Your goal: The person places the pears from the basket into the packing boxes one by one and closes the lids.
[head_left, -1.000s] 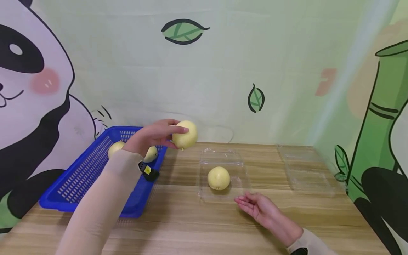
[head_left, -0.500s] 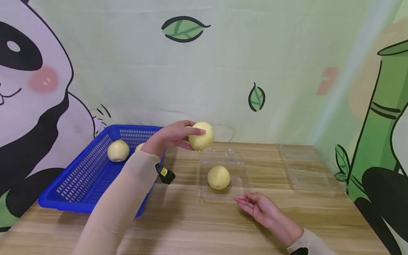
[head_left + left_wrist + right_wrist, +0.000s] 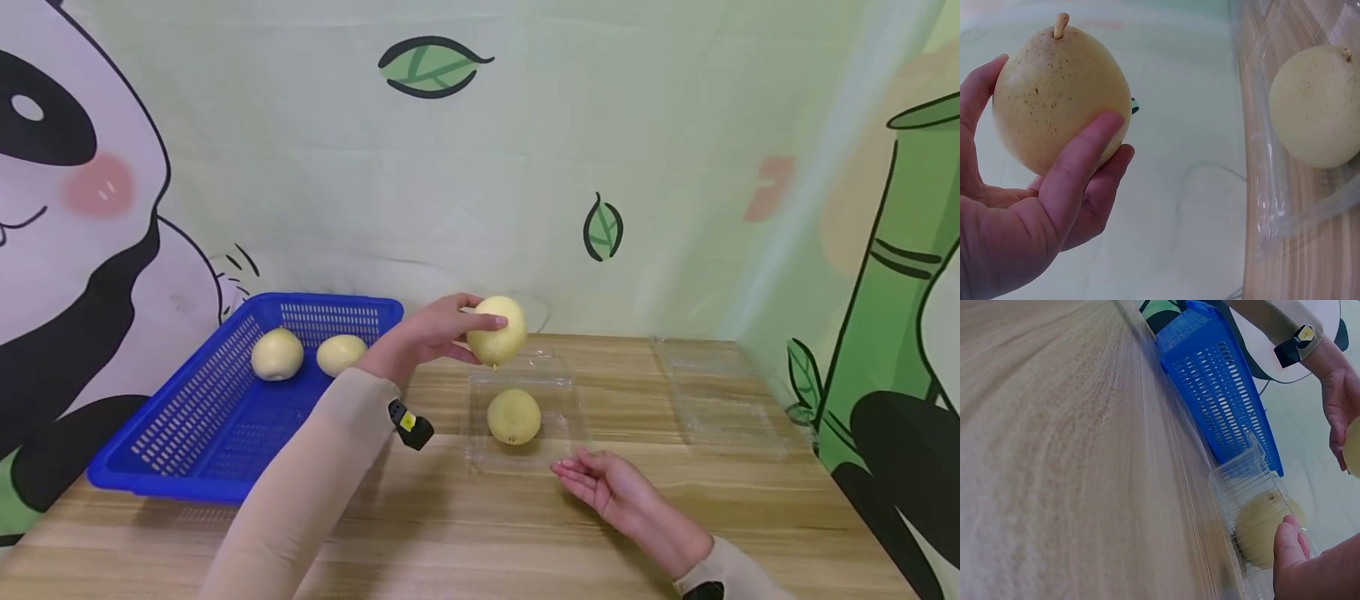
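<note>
My left hand holds a pale yellow pear above the table, fingers and thumb around its sides. In the left wrist view the held pear shows brown specks and a short stem. Below it, another pear sits in a clear plastic box. My right hand is at the front right corner of that box, fingers loosely extended and holding nothing. The right wrist view shows its thumb and fingers right by the box wall, overlapping the boxed pear.
A blue slatted basket stands at the left with two pears in it. A second clear plastic box lies at the right of the wooden table. A printed cloth backdrop rises behind the table.
My left hand has carried the pear rightward from over the basket's edge to above the clear box, dipping slightly. A second pear in the basket is now uncovered. The right hand stays put.
</note>
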Motion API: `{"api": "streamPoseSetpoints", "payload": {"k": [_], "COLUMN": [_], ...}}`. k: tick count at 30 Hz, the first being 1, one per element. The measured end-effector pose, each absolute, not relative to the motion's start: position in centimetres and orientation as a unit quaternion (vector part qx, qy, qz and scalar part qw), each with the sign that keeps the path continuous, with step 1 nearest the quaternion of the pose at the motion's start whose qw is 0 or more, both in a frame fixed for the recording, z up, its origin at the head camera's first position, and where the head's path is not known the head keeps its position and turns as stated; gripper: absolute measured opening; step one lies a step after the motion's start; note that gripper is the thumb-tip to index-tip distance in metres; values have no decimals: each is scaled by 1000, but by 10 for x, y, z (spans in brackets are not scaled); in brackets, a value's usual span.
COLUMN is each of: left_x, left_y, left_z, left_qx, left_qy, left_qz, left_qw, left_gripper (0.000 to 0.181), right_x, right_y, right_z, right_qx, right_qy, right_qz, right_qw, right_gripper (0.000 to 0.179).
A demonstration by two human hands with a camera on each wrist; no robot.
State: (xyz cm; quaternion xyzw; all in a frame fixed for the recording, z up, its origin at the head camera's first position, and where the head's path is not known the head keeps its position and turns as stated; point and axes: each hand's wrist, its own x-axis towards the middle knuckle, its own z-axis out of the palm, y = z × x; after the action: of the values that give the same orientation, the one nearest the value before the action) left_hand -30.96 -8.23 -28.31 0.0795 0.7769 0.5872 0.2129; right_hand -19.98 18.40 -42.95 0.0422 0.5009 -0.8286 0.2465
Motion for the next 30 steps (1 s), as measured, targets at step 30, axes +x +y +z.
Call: {"api": "streamPoseSetpoints", "payload": {"k": [30], "left_x": [-299], "left_y": [-47], "left_z": [-331], "left_qx": [75], "left_qy": [777], "left_qz": [590], "left_qw": [207], "left_gripper": [70], "right_x": [-201], "right_y": [183], "right_z": [-431], "right_qx": [39], "right_qy": [503], "right_qz": [-826], "right_qw": [250], "right_gripper": [22]}}
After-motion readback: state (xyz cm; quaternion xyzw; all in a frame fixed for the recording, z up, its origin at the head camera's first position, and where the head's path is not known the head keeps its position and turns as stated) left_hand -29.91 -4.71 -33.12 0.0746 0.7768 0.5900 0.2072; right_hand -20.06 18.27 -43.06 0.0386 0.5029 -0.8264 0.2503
